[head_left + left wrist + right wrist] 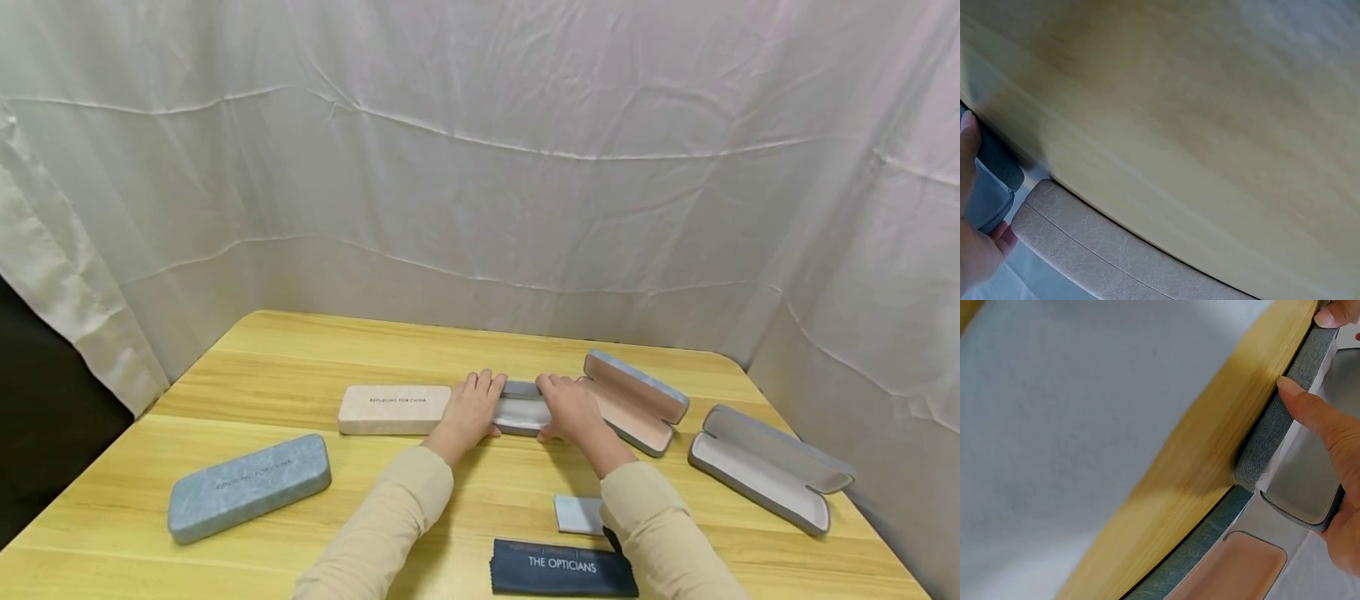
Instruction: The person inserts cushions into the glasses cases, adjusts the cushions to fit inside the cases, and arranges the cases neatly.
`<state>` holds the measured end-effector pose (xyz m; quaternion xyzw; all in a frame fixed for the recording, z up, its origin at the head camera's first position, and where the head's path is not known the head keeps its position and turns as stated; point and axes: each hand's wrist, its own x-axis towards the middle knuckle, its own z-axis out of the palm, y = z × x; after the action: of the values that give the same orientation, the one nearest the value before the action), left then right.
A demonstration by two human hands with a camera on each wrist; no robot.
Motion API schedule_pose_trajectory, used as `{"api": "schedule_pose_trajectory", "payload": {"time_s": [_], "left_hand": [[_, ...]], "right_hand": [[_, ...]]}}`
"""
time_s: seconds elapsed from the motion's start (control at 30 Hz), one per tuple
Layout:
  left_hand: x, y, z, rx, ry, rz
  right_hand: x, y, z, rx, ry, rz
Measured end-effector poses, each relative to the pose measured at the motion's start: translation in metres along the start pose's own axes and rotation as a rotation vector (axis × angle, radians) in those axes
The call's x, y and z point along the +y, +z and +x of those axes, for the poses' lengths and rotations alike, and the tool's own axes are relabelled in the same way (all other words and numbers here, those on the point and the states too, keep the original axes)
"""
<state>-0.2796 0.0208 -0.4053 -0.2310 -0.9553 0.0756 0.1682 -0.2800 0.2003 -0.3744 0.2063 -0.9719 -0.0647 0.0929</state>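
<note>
A grey glasses case [522, 410] stands with its lid raised at mid-table, its pale lining showing. My left hand [468, 414] grips its left end, thumb at the front and fingers at the back. At the other end my right hand [576, 414] holds it the same way; the right wrist view shows that thumb [1310, 409] on the case's front wall. Beside my left hand lies a closed cream glasses case [397, 410] with printed lettering. Just past my right hand is an opened blue case [637, 392] with pink lining.
A closed blue case [251, 487] lies at the front left. Another opened case [765, 467], lined in grey, sits at the right edge. Near the front are a dark cleaning cloth [562, 568] with white lettering and a pale folded cloth [579, 514]. White curtains [480, 167] hang behind the table.
</note>
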Motion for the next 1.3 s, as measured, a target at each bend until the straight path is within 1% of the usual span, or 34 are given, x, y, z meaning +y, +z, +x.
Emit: {"api": "schedule_pose_trajectory", "payload": {"time_s": [0.23, 0.47, 0.53, 0.67, 0.77, 0.83, 0.9, 1.03, 1.13, 1.3], "left_hand": [[0.001, -0.001, -0.001, -0.011, -0.008, -0.004], [0.002, 0.001, -0.003, 0.015, -0.005, -0.009], [0.002, 0.003, -0.005, 0.003, 0.008, 0.013], [0.0, 0.004, -0.007, -0.047, 0.041, 0.09], [-0.002, 0.002, -0.006, -0.051, 0.05, 0.123], [-0.004, 0.0, -0.004, -0.049, 0.047, 0.114], [-0.005, -0.001, -0.002, -0.059, 0.045, 0.079], [-0.006, -0.004, -0.001, -0.099, 0.033, 0.015], [-0.006, -0.006, -0.001, -0.119, 0.036, -0.003], [-0.006, -0.007, -0.003, -0.09, 0.053, -0.001]], "right_hand": [[-0.001, 0.002, -0.001, 0.018, -0.014, 0.018], [-0.001, 0.006, -0.005, 0.061, -0.053, 0.034], [-0.002, 0.007, -0.006, 0.061, -0.055, 0.063], [-0.004, 0.008, -0.008, 0.029, -0.045, 0.125], [-0.004, 0.007, -0.009, 0.029, -0.033, 0.144], [-0.003, 0.006, -0.009, 0.044, -0.029, 0.146], [-0.002, 0.006, -0.009, 0.058, -0.029, 0.145], [0.0, 0.007, -0.01, 0.072, -0.036, 0.161], [0.002, 0.007, -0.013, 0.085, -0.047, 0.199], [0.008, 0.007, -0.022, 0.136, -0.095, 0.218]]}}
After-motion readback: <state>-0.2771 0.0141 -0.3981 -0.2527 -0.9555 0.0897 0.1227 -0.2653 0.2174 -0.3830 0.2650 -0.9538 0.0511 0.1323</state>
